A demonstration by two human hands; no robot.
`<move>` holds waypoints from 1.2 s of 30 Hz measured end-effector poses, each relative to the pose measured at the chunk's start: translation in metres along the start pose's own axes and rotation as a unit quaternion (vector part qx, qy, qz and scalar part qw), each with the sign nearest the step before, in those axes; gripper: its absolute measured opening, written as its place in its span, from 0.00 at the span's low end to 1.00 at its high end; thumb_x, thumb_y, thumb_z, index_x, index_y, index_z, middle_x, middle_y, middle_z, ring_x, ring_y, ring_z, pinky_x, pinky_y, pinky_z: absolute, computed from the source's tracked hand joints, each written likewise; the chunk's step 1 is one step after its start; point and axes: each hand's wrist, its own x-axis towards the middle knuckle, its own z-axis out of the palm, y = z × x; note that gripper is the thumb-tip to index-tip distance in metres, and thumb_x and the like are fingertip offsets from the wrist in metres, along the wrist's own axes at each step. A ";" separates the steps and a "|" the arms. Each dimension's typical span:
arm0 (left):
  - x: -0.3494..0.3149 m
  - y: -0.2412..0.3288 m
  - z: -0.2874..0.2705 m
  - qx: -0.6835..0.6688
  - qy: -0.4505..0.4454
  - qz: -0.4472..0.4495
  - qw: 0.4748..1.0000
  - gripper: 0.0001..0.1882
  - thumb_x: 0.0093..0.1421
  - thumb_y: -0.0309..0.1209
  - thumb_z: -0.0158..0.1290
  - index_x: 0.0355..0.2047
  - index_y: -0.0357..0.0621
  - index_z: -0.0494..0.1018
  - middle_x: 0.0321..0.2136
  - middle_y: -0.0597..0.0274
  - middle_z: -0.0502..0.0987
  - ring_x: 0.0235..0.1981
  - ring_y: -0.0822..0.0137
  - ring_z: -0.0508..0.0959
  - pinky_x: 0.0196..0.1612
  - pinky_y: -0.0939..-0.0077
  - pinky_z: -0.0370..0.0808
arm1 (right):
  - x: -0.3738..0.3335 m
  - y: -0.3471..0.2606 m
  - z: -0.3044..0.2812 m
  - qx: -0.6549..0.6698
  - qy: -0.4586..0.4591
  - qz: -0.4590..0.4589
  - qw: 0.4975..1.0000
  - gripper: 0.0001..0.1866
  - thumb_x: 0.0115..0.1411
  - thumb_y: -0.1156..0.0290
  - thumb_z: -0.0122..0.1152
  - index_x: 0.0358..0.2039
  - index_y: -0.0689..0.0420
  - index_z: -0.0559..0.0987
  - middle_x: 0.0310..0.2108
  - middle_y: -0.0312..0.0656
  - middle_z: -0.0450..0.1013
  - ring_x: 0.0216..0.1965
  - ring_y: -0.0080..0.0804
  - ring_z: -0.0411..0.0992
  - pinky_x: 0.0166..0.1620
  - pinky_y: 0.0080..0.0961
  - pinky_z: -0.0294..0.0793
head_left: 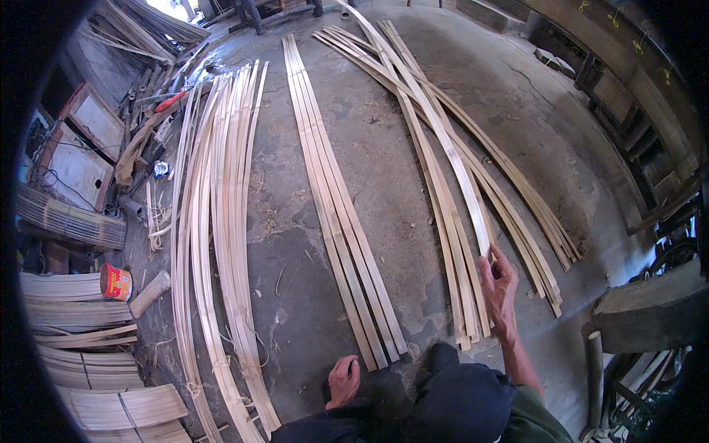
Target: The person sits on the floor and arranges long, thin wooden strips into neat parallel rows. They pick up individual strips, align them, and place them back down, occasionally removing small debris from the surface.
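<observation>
Long pale bamboo strips lie in groups on a grey concrete floor. My right hand (499, 284) grips the near end of one long bamboo strip (443, 133) that runs away over the right-hand pile of strips (509, 199). My left hand (343, 380) rests low near my knee, fingers curled, holding nothing that I can see, just beside the near ends of the middle bundle of strips (336, 207). A wider bundle of strips (218, 214) lies to the left.
Stacked woven bamboo mats (88, 354) sit at the lower left with a small red can (116, 282) and a short wooden handle (150, 293). Tools and frames clutter the far left wall. A concrete block (642, 310) stands at right.
</observation>
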 end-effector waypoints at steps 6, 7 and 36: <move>0.023 0.008 0.010 -0.009 0.006 0.047 0.999 0.07 0.62 0.26 0.51 0.38 0.38 0.77 0.32 0.47 0.79 0.32 0.49 0.80 0.36 0.62 0.76 | 0.012 0.044 -0.016 -0.153 0.003 0.032 0.988 0.25 0.64 0.63 0.61 0.58 0.61 0.73 0.34 0.42 0.75 0.36 0.24 0.68 0.39 0.23 0.69; 0.025 0.008 0.011 -0.010 0.009 0.054 0.998 0.07 0.62 0.26 0.51 0.38 0.38 0.77 0.32 0.47 0.79 0.32 0.49 0.80 0.36 0.62 0.76 | 0.015 0.049 -0.020 -0.155 0.006 0.025 0.988 0.25 0.64 0.62 0.61 0.58 0.61 0.73 0.41 0.48 0.76 0.43 0.29 0.72 0.44 0.24 0.71; 0.026 0.002 0.008 -0.051 -0.009 -0.017 0.998 0.08 0.62 0.26 0.51 0.38 0.38 0.77 0.31 0.48 0.79 0.29 0.54 0.80 0.33 0.65 0.76 | -0.115 0.077 0.142 -0.130 -0.296 0.053 0.945 0.20 0.60 0.62 0.62 0.50 0.56 0.76 0.28 0.39 0.75 0.29 0.30 0.73 0.35 0.29 0.73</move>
